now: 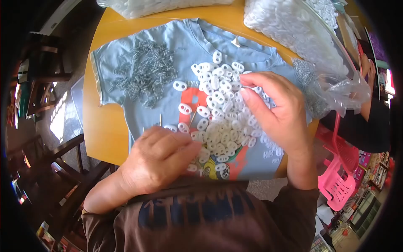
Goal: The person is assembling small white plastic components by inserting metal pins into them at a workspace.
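A heap of white oval plastic pieces with two holes [218, 98], like cord lock parts, lies on a light blue T-shirt [184, 50]. My right hand [277, 109] reaches over the heap's right side, thumb and forefinger apart beside the pieces; nothing is plainly held. At the heap's lower left, my left hand [161, 157] is closed, knuckles up. Whatever its fingers hold is hidden. Just above it a thin metal pin [160, 119] sticks up, and another thin rod [193, 117] shows among loose pieces. Small metal springs [147, 69] form a pile on the shirt's left.
Beneath the shirt is a yellow wooden table [100, 140]. Large clear bags of white pieces [289, 31] stand at the back right, with another bag [163, 6] at the back. A bag of springs [308, 80] sits right. A pink plastic chair [338, 180] and another person's arm [367, 101] are beyond.
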`<state>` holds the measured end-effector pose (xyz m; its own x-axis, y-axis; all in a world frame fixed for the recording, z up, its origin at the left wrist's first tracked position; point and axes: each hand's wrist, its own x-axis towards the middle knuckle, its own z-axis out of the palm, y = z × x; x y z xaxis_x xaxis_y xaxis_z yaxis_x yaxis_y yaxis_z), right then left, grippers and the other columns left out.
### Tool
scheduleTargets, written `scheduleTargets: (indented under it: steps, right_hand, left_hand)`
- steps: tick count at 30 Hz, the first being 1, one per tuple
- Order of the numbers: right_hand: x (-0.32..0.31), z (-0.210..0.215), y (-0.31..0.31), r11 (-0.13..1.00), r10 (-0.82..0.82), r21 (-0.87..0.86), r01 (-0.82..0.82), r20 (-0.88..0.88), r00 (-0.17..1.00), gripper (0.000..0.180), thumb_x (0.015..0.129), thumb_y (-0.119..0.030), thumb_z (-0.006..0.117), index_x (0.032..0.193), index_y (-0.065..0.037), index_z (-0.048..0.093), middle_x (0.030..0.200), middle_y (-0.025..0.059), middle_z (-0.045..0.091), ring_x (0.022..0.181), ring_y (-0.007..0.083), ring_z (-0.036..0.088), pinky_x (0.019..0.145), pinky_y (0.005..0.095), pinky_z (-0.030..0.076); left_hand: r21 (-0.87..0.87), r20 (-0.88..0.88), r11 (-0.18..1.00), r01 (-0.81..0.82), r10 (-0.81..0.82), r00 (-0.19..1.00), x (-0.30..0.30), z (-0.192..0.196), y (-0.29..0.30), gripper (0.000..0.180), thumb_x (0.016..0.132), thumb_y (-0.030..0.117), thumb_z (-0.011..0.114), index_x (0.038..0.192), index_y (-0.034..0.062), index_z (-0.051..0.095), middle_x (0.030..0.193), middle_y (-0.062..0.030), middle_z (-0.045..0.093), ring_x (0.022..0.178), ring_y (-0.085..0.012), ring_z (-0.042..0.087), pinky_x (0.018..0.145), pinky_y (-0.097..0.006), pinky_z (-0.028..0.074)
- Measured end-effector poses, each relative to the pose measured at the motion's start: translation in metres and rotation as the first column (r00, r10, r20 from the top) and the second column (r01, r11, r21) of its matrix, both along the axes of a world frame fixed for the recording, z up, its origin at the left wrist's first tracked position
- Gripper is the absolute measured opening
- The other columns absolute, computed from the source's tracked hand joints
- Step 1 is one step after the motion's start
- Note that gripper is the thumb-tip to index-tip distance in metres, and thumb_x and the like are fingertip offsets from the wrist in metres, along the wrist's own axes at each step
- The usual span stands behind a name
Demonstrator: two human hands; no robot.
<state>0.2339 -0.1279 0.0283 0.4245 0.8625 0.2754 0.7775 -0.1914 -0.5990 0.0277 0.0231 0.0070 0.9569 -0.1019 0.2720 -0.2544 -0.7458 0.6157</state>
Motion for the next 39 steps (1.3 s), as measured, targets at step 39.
scheduleTargets:
  steps: [39]
  right_hand:
    - [0.003, 0.003, 0.036, 0.981, 0.115, -0.165, -0.104, 0.054, 0.992, 0.019, 0.074, -0.002, 0.067, 0.093, -0.001, 0.063, 0.091, 0.0129, 0.064, 0.083, 0.0285, 0.061, 0.074, 0.0342, 0.048]
  left_hand:
    - [-0.579, -0.396, 0.701, -0.416, 0.205, 0.895, -0.005, 0.005, 0.013, 0.019, 0.07, -0.007, 0.065, 0.084, 0.0037, 0.058, 0.083, -0.0089, 0.064, 0.073, -0.0197, 0.062, 0.062, -0.028, 0.048]
